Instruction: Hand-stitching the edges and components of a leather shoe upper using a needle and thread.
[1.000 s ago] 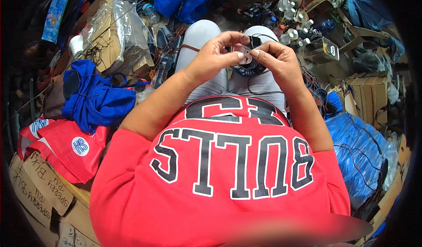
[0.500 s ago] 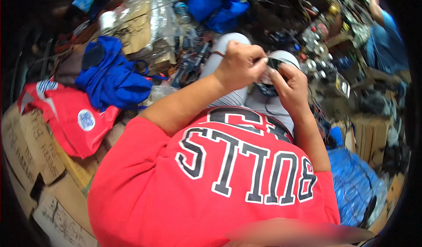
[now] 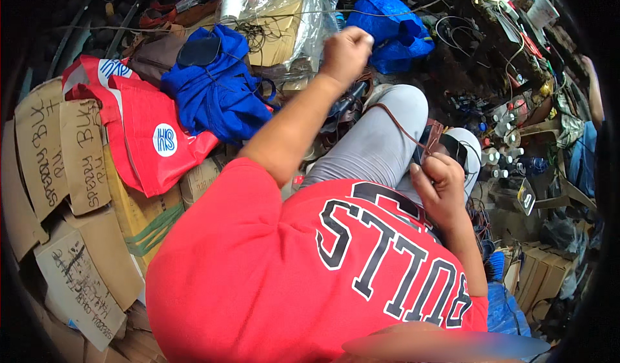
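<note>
L hand (image 3: 349,54) is up in front of a crumpled blue plastic bag (image 3: 392,39), well apart from the other one: fingers curled in, thumb pressed against them, a bit blurred. Can't tell if anything thin is in it.

R hand (image 3: 442,182) is low over the lap, near the R knee (image 3: 470,138): fingers bent in, thumb up alongside. Brown cord (image 3: 402,127) lies across the L thigh (image 3: 368,150) nr the knee & runs to just by those fingertips; can't tell if it's pinched. Brown strip (image 3: 434,132), prob. leather, is btw the knees, just beyond the fingertips, w/ a dark item next to it, kind unclear.

To the L: royal-blue cloth bag (image 3: 213,95) w/ a dark oval patch on top, red shopping bag (image 3: 139,127) beside it, then brown cardboard boxes (image 3: 40,150) w/ handwriting. White cup or roll (image 3: 232,6) stands nr the top, by clear plastic sheeting (image 3: 316,27) over flat cardboard.

To the R: cluster of small bottles (image 3: 500,134), mostly w/ pale caps; cardboard cartons (image 3: 542,272) below; blue plastic (image 3: 507,308) next to the wearer's red shirt (image 3: 258,266). Another person's arm (image 3: 593,95) shows at far R edge.
</note>
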`<action>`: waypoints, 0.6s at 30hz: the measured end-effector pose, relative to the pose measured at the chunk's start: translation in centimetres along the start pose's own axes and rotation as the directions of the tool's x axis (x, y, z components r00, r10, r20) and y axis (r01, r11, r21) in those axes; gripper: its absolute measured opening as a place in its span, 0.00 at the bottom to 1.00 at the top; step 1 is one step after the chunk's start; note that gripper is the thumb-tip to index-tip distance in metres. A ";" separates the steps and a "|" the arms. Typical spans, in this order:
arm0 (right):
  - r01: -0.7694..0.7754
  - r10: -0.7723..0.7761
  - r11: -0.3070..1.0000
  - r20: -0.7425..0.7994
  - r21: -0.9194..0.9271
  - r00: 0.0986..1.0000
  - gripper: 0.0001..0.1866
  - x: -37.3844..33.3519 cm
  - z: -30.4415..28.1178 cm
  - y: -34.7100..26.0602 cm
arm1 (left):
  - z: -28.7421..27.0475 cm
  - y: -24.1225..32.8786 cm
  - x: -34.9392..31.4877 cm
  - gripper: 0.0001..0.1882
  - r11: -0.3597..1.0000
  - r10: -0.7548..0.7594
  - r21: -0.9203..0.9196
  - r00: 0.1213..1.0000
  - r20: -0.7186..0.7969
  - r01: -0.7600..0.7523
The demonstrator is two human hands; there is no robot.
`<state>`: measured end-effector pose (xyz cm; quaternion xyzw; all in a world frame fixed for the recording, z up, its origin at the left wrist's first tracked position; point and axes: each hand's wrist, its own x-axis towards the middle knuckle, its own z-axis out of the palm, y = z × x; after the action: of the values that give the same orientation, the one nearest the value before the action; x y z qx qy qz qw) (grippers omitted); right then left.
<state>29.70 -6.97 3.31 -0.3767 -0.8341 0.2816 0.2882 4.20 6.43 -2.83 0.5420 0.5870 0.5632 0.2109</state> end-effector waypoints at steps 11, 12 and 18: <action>-0.250 0.286 0.952 0.224 -0.176 0.932 0.05 -1.0 -1.6 0.8 | -14.6 -7.4 16.1 0.11 0.413 -0.025 0.904 0.991 0.135 -0.113; -0.256 0.285 0.953 0.200 -0.160 0.937 0.03 -1.2 -1.6 0.9 | -14.4 -8.3 16.6 0.11 0.354 -0.075 0.921 0.977 0.201 -0.162; -0.122 0.174 0.958 0.188 -0.259 0.967 0.05 -1.8 -1.7 1.7 | -16.3 -12.8 17.6 0.09 0.373 -0.183 0.909 0.945 0.270 -0.187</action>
<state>32.63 -7.04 2.82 -0.4395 -0.8574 0.2351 0.1283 -20.53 17.58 -3.34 0.6519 0.7564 0.0392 -0.0361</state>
